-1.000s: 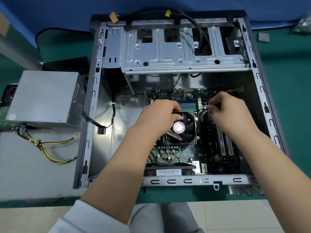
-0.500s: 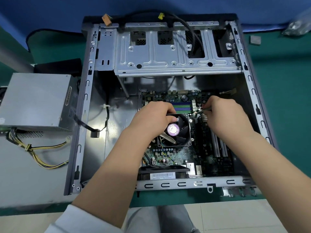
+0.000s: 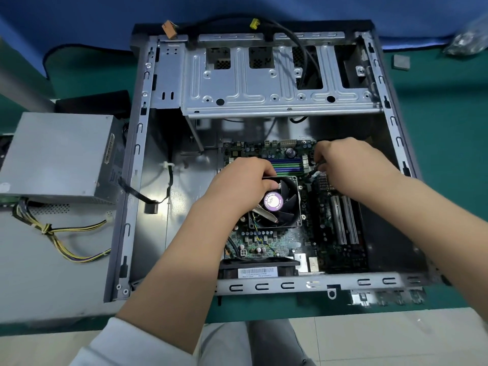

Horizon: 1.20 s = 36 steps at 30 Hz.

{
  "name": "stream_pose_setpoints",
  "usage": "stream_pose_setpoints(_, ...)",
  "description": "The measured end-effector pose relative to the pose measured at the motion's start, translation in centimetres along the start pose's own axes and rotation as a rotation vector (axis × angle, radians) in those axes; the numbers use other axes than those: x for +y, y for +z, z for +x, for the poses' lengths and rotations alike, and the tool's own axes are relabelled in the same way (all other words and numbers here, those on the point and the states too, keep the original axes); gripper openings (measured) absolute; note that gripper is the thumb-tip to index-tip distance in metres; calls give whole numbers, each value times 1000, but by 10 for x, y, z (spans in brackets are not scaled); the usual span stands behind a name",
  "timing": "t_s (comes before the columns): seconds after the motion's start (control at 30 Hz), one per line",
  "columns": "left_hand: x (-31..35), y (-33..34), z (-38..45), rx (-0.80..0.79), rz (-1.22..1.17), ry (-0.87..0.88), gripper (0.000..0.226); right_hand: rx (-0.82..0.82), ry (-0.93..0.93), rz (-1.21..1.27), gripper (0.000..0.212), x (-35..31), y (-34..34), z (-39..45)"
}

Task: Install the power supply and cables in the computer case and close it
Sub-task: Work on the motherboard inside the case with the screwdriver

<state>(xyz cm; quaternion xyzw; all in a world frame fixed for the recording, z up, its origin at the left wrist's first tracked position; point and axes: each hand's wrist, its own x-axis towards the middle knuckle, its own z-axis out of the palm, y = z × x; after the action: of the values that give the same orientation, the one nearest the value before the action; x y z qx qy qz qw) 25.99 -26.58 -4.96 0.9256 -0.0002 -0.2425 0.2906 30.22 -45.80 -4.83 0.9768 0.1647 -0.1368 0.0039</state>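
Power supply [image 3: 56, 154], a plain grey metal box, sits outside the open grey steel computer case [image 3: 137, 165], just beside its left wall on the left part of the green surface [image 3: 449, 159], with its bundle of yellow and black cables [image 3: 66, 241] trailing toward the near edge. Neither hand touches it. The right hand [image 3: 351, 165] is inside the case with its fingers curled, its grip pinching a thin dark cable [image 3: 314, 169] at the far right part of the green motherboard [image 3: 277, 241], just beside the blue and green memory slots [image 3: 286, 165]. The left hand [image 3: 243, 183] rests with curled fingers on the far left corner of the black square cooler fan [image 3: 280, 204], the thumb lying on the fan frame; whether its grip clasps the frame or only presses on it cannot be told. A round purple label marks the fan hub. To the right of the fan stand two white expansion slots [image 3: 343, 220]. A silver drive cage [image 3: 277, 83] spans the far end of the case, with black cables running over it that end in an orange connector [image 3: 169, 29] and a yellow connector [image 3: 254, 23]. A thin black cable with a black plug [image 3: 151, 206] lies on the case floor by the left wall. A small grey square piece [image 3: 401, 62] lies on the surface near its far right corner.
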Motion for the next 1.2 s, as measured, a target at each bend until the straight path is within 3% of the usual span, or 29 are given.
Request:
stream_pose_setpoints(0.4, 1, -3, -2, -6, -7, -2, 17, 11, -128, -199, 9, -7, -8, 1)
stream_pose_setpoints(0.57, 0, -1, -3, 5, -9, 4, 16, -8, -194, -129, 19, -5, -5, 2)
stream_pose_setpoints(0.67, 0, 0, -3, 8, -9, 6, 16, -27, -236, -108, 36, -2, -6, 0)
stream_pose_setpoints(0.87, -1, 0, -1, 4, -6, 7, 15, -5, -313, -197, 54, -5, -11, -3)
stream_pose_setpoints(1.1, -2, -2, 0, -4, -9, 13, 16, -29, -175, -167, 17, -6, -12, 3)
stream_pose_setpoints(1.2, -2, -2, 0, -5, -6, 10, 17, -35, -127, -173, 10, -10, -13, 4)
